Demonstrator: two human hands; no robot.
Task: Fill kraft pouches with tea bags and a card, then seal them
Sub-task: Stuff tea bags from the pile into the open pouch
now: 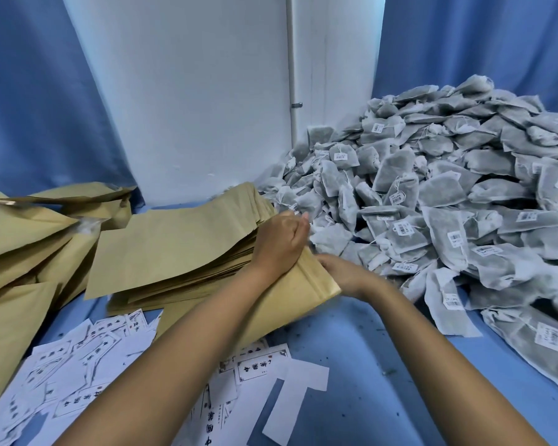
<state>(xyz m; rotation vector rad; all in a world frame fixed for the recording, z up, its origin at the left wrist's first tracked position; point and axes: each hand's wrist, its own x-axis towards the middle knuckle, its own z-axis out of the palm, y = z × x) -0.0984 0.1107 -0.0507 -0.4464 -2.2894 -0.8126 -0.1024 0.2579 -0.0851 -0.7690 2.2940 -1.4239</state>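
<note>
Head view shows your left hand and right hand both gripping one kraft pouch, fingers curled round its far end, beside the tea bags heaped right.

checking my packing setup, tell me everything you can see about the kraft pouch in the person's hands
The kraft pouch is a flat tan paper bag with a creased band across its top end, which points toward the tea bag pile. It lies tilted, resting partly on the stack of empty pouches and partly over the white printed cards on the blue surface. The left hand grips its upper edge and the right hand holds the right corner of the top. Whether its mouth is open cannot be told; it looks flat.
</note>
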